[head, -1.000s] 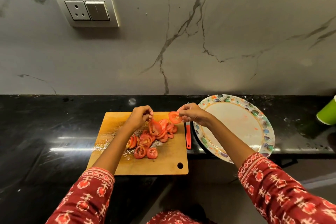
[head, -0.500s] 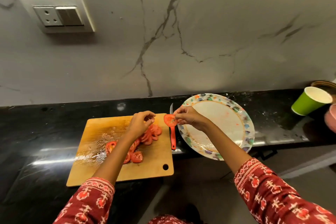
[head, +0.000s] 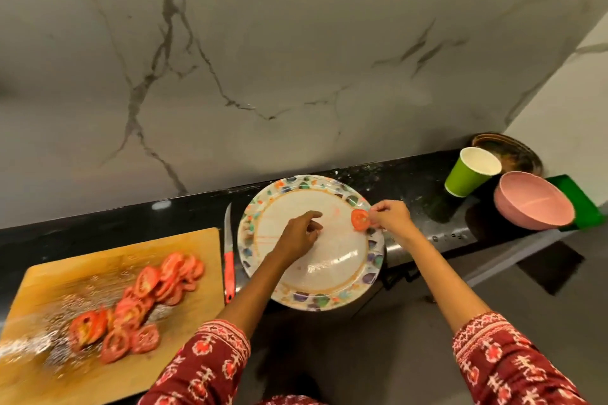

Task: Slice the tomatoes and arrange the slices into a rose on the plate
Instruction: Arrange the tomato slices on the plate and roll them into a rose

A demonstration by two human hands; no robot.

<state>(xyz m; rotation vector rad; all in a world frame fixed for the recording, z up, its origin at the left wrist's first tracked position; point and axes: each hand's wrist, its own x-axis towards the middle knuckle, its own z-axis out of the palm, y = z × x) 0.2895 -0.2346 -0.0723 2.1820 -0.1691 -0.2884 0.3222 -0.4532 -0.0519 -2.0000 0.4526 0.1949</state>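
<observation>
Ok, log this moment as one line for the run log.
stage: first slice to plate | right hand: pinches tomato slice at plate rim | left hand: over plate, holds nothing | cutting board: remaining slices

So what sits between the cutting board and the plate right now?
In the head view, a red-handled knife lies on the black counter between the cutting board and the plate, blade pointing toward the wall.

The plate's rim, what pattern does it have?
Multicoloured blotches around the plate rim, seen in the head view.

I see the wooden cutting board (head: 184,246) with sliced red tomatoes (head: 141,299) lower left, the red-handled knife (head: 229,260) between it and the round patterned plate (head: 329,296) at centre.
</observation>
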